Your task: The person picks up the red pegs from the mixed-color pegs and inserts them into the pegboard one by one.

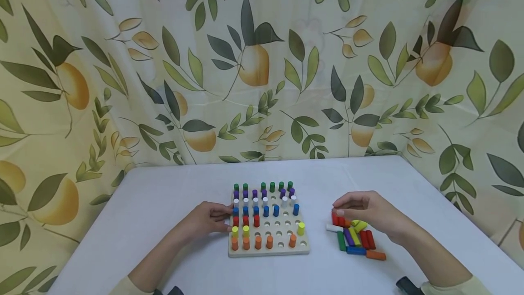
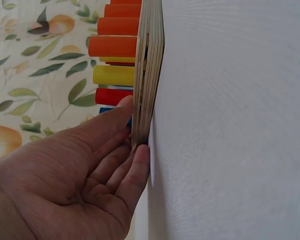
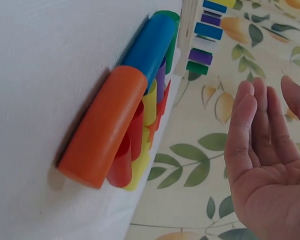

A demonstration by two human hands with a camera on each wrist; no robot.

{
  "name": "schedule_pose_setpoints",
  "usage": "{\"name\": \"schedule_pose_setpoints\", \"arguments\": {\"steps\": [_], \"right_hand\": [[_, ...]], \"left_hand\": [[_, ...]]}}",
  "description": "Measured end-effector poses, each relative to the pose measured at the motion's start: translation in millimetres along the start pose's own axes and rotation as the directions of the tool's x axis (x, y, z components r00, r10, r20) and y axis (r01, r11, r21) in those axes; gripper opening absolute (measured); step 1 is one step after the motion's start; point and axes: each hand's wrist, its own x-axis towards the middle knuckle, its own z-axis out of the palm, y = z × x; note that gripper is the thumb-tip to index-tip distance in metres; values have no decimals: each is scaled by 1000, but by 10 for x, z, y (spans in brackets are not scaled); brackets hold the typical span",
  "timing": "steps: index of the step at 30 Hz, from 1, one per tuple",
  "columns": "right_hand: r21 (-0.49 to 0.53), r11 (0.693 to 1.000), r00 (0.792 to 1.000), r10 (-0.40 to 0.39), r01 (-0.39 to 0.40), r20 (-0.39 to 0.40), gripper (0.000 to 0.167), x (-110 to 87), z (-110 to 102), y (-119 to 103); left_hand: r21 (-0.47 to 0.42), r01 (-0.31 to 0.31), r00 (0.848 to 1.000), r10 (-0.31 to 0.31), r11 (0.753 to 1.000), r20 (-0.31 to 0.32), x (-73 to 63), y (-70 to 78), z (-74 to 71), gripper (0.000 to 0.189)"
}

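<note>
A light wooden pegboard (image 1: 268,253) lies on the table, with rows of green, purple, white, blue, red, yellow and orange pegs from back to front. Bare holes show mostly in the red and yellow rows. My left hand (image 1: 206,220) grips the board's left edge; in the left wrist view its thumb (image 2: 121,112) is at the top edge beside the red peg (image 2: 112,96). Over the loose pegs on the right hovers my right hand (image 1: 368,208), holding nothing, its fingers extended in the right wrist view. Among those pegs are an orange peg (image 3: 105,127) and a blue peg (image 3: 149,45).
Several loose pegs lie close together right of the board, including a green peg (image 1: 341,241), a white peg (image 1: 334,228) and red pegs (image 1: 367,239). A white cloth covers the table (image 1: 196,267). Behind it hangs a leaf-and-fruit patterned curtain (image 1: 262,104).
</note>
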Motion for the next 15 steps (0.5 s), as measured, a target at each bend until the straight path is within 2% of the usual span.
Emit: {"name": "schedule_pose_setpoints", "arguments": {"steps": [8, 15], "right_hand": [[-16, 1000, 1000, -2, 2, -10, 39, -54, -90, 2], [-28, 999, 999, 43, -43, -16, 41, -100, -154, 103]], "left_hand": [[5, 1, 1000, -1, 1000, -12, -19, 5, -9, 40], [-7, -10, 1000, 10, 1000, -6, -22, 16, -11, 42]]}}
